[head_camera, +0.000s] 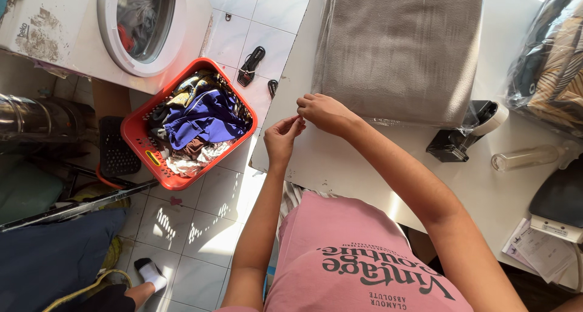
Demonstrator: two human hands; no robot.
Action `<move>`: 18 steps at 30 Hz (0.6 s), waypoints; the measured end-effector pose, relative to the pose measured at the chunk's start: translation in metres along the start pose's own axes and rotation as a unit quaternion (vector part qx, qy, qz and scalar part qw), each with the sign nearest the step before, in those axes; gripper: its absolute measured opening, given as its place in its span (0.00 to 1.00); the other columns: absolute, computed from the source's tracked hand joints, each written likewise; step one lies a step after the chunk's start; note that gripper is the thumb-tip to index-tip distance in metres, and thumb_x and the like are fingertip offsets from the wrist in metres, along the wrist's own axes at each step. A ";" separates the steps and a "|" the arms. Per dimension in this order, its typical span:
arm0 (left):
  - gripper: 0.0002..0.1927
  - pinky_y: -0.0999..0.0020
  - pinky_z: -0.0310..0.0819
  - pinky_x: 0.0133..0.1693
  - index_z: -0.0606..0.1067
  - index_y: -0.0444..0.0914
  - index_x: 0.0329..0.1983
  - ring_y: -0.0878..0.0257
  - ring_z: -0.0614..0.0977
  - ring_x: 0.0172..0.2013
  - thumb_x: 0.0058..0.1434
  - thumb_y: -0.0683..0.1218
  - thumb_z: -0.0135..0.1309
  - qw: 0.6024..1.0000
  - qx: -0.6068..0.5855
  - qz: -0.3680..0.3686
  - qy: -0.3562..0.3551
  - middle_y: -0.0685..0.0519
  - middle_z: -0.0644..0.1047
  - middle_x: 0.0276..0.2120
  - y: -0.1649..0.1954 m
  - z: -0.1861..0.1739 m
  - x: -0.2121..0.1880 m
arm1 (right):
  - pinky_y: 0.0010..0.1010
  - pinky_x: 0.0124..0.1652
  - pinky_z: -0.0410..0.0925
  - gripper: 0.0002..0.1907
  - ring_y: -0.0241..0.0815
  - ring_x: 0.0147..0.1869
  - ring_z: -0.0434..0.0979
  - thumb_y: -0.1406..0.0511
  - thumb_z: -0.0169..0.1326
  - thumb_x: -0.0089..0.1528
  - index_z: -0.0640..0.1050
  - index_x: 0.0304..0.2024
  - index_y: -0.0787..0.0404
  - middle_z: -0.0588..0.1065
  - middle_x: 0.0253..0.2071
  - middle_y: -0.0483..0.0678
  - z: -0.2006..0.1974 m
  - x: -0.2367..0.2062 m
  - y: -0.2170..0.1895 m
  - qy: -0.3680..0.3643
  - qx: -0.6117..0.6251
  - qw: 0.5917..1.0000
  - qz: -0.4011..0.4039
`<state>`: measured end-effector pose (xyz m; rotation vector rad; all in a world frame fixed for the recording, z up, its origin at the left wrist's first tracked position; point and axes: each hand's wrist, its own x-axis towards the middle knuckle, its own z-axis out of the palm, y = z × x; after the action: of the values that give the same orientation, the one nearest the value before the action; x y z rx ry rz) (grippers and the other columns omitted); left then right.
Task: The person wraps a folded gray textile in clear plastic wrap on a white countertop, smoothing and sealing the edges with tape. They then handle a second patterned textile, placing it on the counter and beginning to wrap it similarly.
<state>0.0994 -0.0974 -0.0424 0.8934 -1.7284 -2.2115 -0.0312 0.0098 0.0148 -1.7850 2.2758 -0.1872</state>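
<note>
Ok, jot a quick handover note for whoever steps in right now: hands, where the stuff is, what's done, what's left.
Left hand: fingertips pinched together at the near-left corner of the wrapped package; what they pinch is too small to tell.
Right hand: fingers pinched at the same corner, touching the left fingertips.
Grey folded fabric in clear plastic wrap lies flat on the white table. Tape dispenser stands at its right corner.
Done: fabric folded and wrapped.
Left: the corner under the hands looks unfinished. Red laundry basket on the floor is full of unfolded clothes.
</note>
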 end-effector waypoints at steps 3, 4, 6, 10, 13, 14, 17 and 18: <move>0.11 0.74 0.83 0.42 0.82 0.32 0.47 0.66 0.88 0.36 0.64 0.42 0.59 0.998 0.056 0.009 0.013 0.51 0.85 0.36 0.002 -0.002 0.000 | 0.32 0.53 0.67 0.03 0.40 0.52 0.74 0.70 0.57 0.60 0.80 0.36 0.59 0.75 0.43 0.42 0.000 0.001 0.002 -0.001 -0.021 1.000 -0.013; 0.10 0.75 0.83 0.42 0.82 0.32 0.46 0.66 0.88 0.36 0.64 0.42 0.59 0.997 0.080 0.008 0.016 0.51 0.86 0.35 0.002 -0.003 -0.001 | 0.32 0.52 0.67 0.02 0.40 0.52 0.74 0.68 0.57 0.61 0.79 0.36 0.59 0.75 0.43 0.42 0.001 0.001 0.002 0.003 -0.026 1.000 -0.013; 0.10 0.75 0.82 0.42 0.82 0.32 0.46 0.66 0.88 0.36 0.64 0.42 0.60 0.995 0.095 0.018 0.024 0.50 0.86 0.35 0.003 -0.002 -0.001 | 0.32 0.52 0.67 0.04 0.40 0.51 0.75 0.66 0.57 0.62 0.79 0.35 0.60 0.74 0.41 0.43 0.002 0.001 0.002 0.014 -0.038 0.999 -0.016; 0.10 0.74 0.82 0.43 0.82 0.32 0.46 0.66 0.88 0.37 0.63 0.42 0.60 0.995 0.089 0.031 0.045 0.50 0.86 0.35 0.005 0.000 -0.002 | 0.35 0.48 0.66 0.06 0.42 0.48 0.75 0.64 0.55 0.64 0.79 0.37 0.60 0.75 0.41 0.44 0.005 0.000 0.004 0.047 0.030 0.998 0.010; 0.10 0.75 0.83 0.43 0.83 0.33 0.45 0.67 0.88 0.37 0.63 0.43 0.61 0.995 0.074 0.018 0.061 0.50 0.86 0.35 0.005 0.002 -0.005 | 0.37 0.48 0.65 0.08 0.43 0.47 0.75 0.63 0.53 0.67 0.79 0.40 0.61 0.75 0.42 0.45 0.006 -0.002 0.008 0.066 0.135 0.988 0.045; 0.10 0.75 0.83 0.43 0.83 0.33 0.46 0.67 0.88 0.37 0.63 0.43 0.61 0.996 0.071 0.019 0.058 0.50 0.86 0.35 0.005 0.002 -0.006 | 0.37 0.49 0.65 0.08 0.43 0.48 0.75 0.63 0.52 0.68 0.79 0.40 0.61 0.75 0.42 0.45 0.006 -0.002 0.009 0.062 0.139 0.987 0.048; 0.11 0.74 0.82 0.44 0.83 0.33 0.46 0.66 0.88 0.38 0.64 0.43 0.60 0.996 0.071 0.019 0.049 0.51 0.86 0.35 0.002 0.001 -0.008 | 0.37 0.50 0.64 0.09 0.44 0.48 0.75 0.63 0.51 0.69 0.79 0.43 0.61 0.76 0.46 0.46 0.008 -0.005 0.012 0.080 0.183 0.979 0.047; 0.11 0.73 0.82 0.44 0.83 0.32 0.46 0.66 0.88 0.38 0.64 0.43 0.60 0.996 0.075 0.019 0.047 0.51 0.86 0.36 0.001 0.001 -0.008 | 0.36 0.51 0.64 0.10 0.45 0.47 0.75 0.64 0.50 0.69 0.79 0.44 0.62 0.76 0.48 0.47 0.008 -0.006 0.013 0.091 0.202 0.974 0.044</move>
<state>0.1049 -0.0935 -0.0388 0.9709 -1.8697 -2.0040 -0.0401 0.0194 0.0045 -1.5052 2.2254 -0.7664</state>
